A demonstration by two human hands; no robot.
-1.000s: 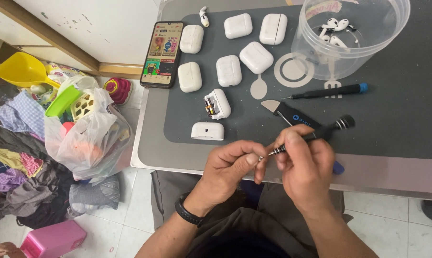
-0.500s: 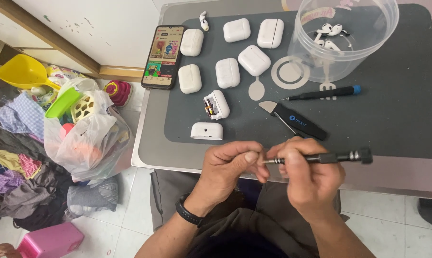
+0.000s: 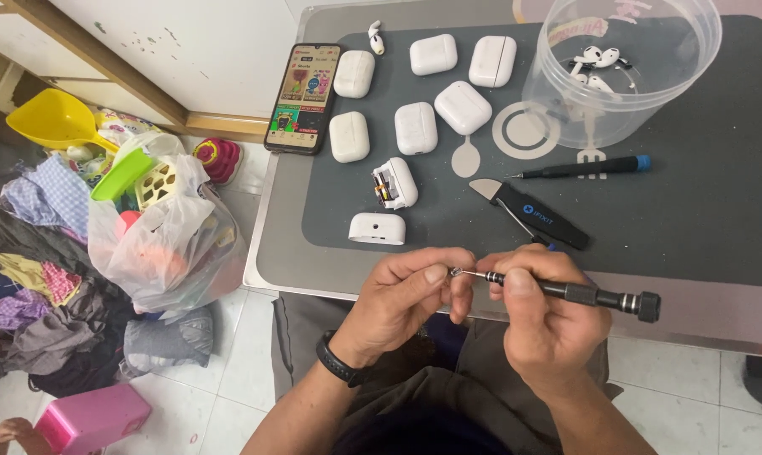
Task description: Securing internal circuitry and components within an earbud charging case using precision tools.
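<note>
- My right hand (image 3: 543, 313) sits at lower centre of the frame, fingers curled around a slim black precision screwdriver with a knurled metal end (image 3: 566, 291); its shaft runs left to right and its fine tip points left.
- My left hand (image 3: 406, 297), a black band on its wrist, is just left of it, thumb and forefinger pinched shut right at the driver's tip; whatever small part they hold is hidden, so I cannot tell what it is.
- Both hands hover over the near edge of the dark grey rubber work mat (image 3: 718, 219), above my lap.
- I judge the main risk to be a slip: the tip rests against my fingertips, so extra push could jab the skin, or flick the tiny part down onto the tiled floor.
- Just above the hands lies one black-handled prying tool with a flat metal blade (image 3: 533, 213), and above it one second slim black screwdriver with a blue cap (image 3: 583, 168).
- White rounded plastic earbud cases: I count six shut ones around upper centre, among them the tilted one (image 3: 463, 107), plus one opened case with its insides showing (image 3: 394, 183) and one separate white shell (image 3: 377, 228).
- One loose white earbud (image 3: 375, 36) lies at the top edge.
- One clear round plastic tub (image 3: 676, 76) at upper right holds several earbuds; I cannot count them surely.
- One black smartphone with a lit screen (image 3: 303, 97) lies left of the cases.
- One clear plastic bag of toys (image 3: 174, 244) sits on the floor at left.
</note>
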